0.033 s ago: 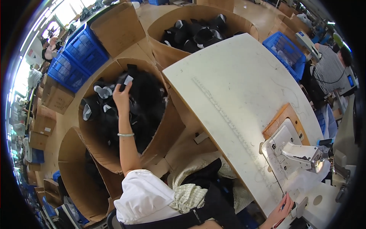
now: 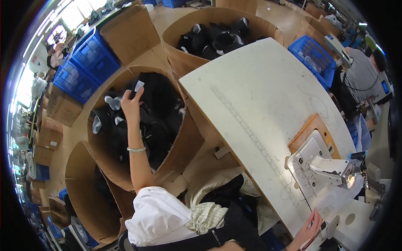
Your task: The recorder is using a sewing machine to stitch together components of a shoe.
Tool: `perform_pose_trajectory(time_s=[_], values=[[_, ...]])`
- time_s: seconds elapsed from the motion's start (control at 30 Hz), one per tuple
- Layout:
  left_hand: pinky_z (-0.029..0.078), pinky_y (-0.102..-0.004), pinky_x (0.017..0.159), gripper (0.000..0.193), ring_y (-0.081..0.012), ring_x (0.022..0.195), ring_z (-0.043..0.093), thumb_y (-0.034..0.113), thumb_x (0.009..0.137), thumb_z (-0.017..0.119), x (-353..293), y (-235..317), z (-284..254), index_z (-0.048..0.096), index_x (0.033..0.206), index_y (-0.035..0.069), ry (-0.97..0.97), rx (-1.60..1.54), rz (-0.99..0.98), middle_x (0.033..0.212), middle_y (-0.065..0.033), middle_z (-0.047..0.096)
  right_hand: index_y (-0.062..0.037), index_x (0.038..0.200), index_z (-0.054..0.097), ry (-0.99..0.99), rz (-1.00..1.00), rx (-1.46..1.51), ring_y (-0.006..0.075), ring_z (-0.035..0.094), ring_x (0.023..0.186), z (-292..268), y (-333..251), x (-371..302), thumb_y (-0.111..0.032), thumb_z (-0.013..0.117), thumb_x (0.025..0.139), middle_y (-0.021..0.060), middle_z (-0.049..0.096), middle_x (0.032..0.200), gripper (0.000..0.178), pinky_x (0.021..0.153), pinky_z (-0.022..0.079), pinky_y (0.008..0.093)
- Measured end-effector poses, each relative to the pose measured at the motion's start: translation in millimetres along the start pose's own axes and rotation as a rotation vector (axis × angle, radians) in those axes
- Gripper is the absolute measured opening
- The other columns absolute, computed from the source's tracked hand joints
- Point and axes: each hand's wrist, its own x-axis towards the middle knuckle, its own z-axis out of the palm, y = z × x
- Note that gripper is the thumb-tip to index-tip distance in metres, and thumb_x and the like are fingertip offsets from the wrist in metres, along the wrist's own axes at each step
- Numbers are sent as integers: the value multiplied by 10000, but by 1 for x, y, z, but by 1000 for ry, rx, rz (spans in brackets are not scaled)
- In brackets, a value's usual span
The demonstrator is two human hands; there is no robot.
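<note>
My left hand (image 2: 131, 105) reaches into a large cardboard box of black fabric pieces. Thumb and fingers close on one black fabric piece (image 2: 143, 80) with a small white label (image 2: 139, 85); its lower part merges with the dark pile (image 2: 161, 134). At the lower right, my right hand (image 2: 309, 229) rests at the near edge of the white worktable (image 2: 259, 104), fingers curled together. Something slim, dark and reddish shows at that hand, too small to name. Just beyond it stands a sewing machine (image 2: 331, 169) with its lamp lit.
Another cardboard box (image 2: 176, 33) of black pieces stands behind the table, and one more (image 2: 77, 180) at near left. Blue crates (image 2: 86, 62) are stacked at far left. A blue crate (image 2: 299, 46) and a person in a striped top (image 2: 360, 77) are beyond the table's right side.
My left hand has shifted slightly left, and the black piece with its label has tilted and spread a little. My right hand has barely moved.
</note>
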Motion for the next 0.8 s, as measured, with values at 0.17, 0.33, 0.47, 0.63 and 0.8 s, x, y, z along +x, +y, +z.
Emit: perform_pose_trajectory(time_s=[0.17,0.33,0.47,0.63,0.8], values=[[394,-211,519,278,-53,613,405,162,792,754,-26,146,40,520,723,29,69,254,352,655,32,425,-25,1081,643,-166,-371,161,304,587,856,19,-68,51,-4,685,772,130,610,980,313,742,476,367],[332,-243,532,270,-96,582,371,142,757,758,-76,226,107,531,744,-4,-164,179,640,616,-7,440,-59,1227,592,-99,-808,211,257,556,1140,29,-138,102,-64,662,796,67,560,1250,437,924,464,363],[444,-210,398,238,-46,521,534,131,797,739,-124,261,161,567,775,-32,-752,-135,377,641,-17,531,-63,1228,586,-96,-908,152,237,512,1226,41,-162,134,-200,715,772,50,541,1297,493,1088,356,391],[483,-325,895,351,-193,1050,583,67,872,636,-161,273,207,519,1195,-1,-1019,-187,668,1058,-132,618,-58,1024,626,-241,-821,324,253,577,1071,44,-141,154,-257,699,790,58,624,996,316,998,423,365],[473,-360,893,378,-274,998,598,78,713,761,-159,275,211,624,1058,7,-1768,-408,1030,1038,-131,638,-65,1009,628,-303,-646,548,276,596,888,34,-108,160,-326,690,814,66,627,956,331,787,466,388]])
